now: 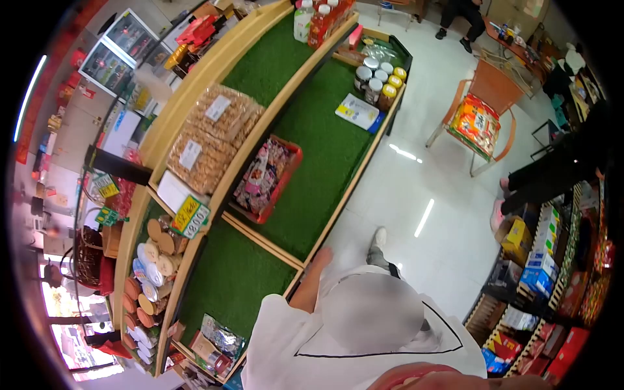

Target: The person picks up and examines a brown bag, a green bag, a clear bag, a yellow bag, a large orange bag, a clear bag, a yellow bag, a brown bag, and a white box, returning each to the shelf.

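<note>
My left hand (322, 256) is at the front edge of the green-lined shelf (328, 188), below a white sleeve; its fingers cannot be made out. A red tray (265, 179) of small wrapped items stands on this shelf. Farther along lie a white and blue packet (359, 112) and several jars (374, 84). Bags of brown snacks (207, 136) rest on the upper tier beside a yellow and green price sign (190, 216). My right hand is not in view. Some skin with a red strip shows at the bottom edge, too close to identify.
An orange chair (492, 84) holding a red package stands on the white floor (406, 188). A person in dark trousers (546, 170) is at the right, near stocked shelves (543, 260). Another person sits at the top. Round-lidded containers (155, 273) fill the left shelf.
</note>
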{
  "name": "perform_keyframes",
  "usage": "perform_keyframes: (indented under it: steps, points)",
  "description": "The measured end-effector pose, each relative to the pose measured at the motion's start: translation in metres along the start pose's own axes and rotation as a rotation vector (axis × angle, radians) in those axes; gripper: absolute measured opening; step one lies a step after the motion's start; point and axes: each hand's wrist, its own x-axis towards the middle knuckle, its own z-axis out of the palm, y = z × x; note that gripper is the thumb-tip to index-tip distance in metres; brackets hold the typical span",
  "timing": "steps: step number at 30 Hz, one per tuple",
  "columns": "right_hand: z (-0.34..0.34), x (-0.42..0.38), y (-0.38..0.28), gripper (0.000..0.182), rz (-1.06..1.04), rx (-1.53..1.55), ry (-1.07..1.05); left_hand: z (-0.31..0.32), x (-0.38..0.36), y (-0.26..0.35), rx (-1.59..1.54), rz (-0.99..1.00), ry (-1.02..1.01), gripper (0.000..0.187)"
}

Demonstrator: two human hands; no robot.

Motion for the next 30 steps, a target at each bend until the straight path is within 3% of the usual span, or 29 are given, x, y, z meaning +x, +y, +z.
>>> perform_keyframes:
  steps: [2,4,6,9,13,16,19,20,22,23,26,29,30]
  points:
    - [-0.015,0.024,-0.043,0.029,0.004,0.038,-0.018,-0.007,-0.002,-0.010,0.056,-0.146,-0.076,0.032]
    - [-0.034,0.060,-0.095,0.029,-0.020,0.086,-0.031,-0.026,-0.003,0.001,-0.231,-0.409,-0.163,0.030]
    - [-0.044,0.087,-0.161,0.030,-0.066,0.084,0.003,-0.040,-0.006,0.018,-0.381,-0.528,-0.124,0.028]
    - [-0.038,0.081,-0.287,0.036,-0.254,0.042,0.101,-0.032,0.028,0.039,-0.147,-0.398,0.144,0.027]
    - [-0.015,0.089,-0.423,0.037,-0.435,0.023,0.044,-0.058,0.089,0.116,-0.232,-0.383,0.375,0.042]
    - [0.010,0.103,-0.487,0.037,-0.447,-0.041,0.027,-0.076,0.166,0.138,-0.274,-0.366,0.199,0.060]
    - [0.024,0.128,-0.517,0.036,-0.418,-0.175,-0.115,-0.078,0.231,0.159,-0.184,-0.351,0.367,0.073]
    - [0.031,0.128,-0.533,0.038,-0.379,-0.299,-0.141,-0.090,0.243,0.172,-0.208,-0.353,0.329,0.084]
    - [0.052,0.119,-0.572,0.045,-0.338,-0.534,-0.171,-0.106,0.271,0.189,-0.239,-0.379,0.326,0.084]
    - [0.061,0.125,-0.592,0.048,-0.396,-0.616,-0.146,-0.111,0.284,0.196,-0.256,-0.400,0.326,0.084]
    - [0.090,0.179,-0.651,0.048,-0.963,-0.861,0.018,-0.107,0.334,0.195,-0.225,-0.440,0.226,0.080]
    - [0.145,0.167,-0.741,0.049,-1.199,-0.876,0.016,-0.096,0.374,0.191,-0.461,-0.436,0.079,0.074]
    - [0.162,0.170,-0.767,0.050,-1.277,-0.865,-0.011,-0.099,0.381,0.200,-0.381,-0.430,0.079,0.071]
